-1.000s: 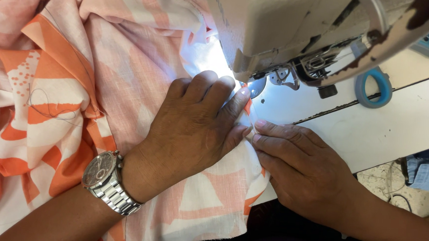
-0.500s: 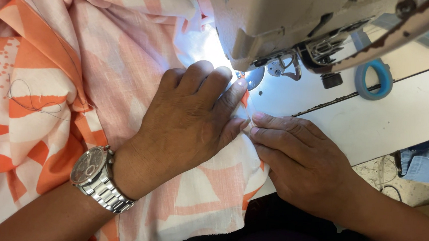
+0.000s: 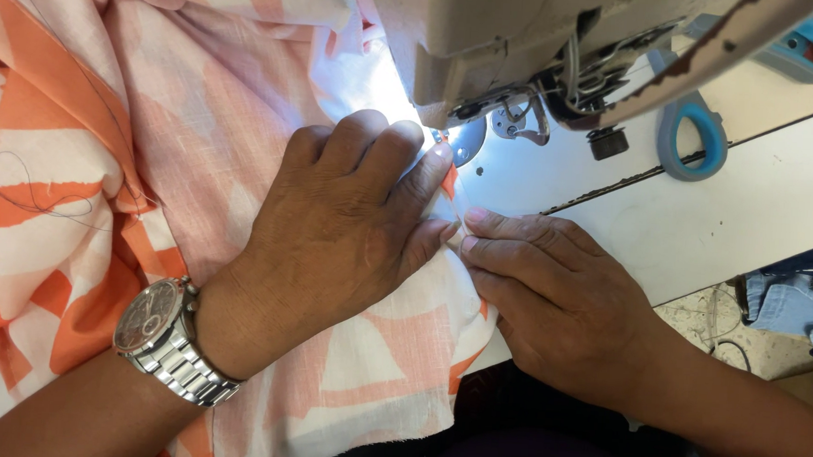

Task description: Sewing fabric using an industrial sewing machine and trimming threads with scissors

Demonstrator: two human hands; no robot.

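Mid-seam: left hand (image 3: 346,220) flat, fingers together on the orange-pink fabric (image 3: 148,147), right hand (image 3: 553,299) fingertips pinching its edge near the presser foot (image 3: 464,140); most cloth unfed.

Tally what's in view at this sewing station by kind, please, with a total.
Hands: 2, left hand flat on the cloth, right hand pinching its edge
Orange and pink fabric: 1
Sewing machine: 1
Blue-handled scissors: 1
Wristwatch: 1
White table: 1
Total: 7
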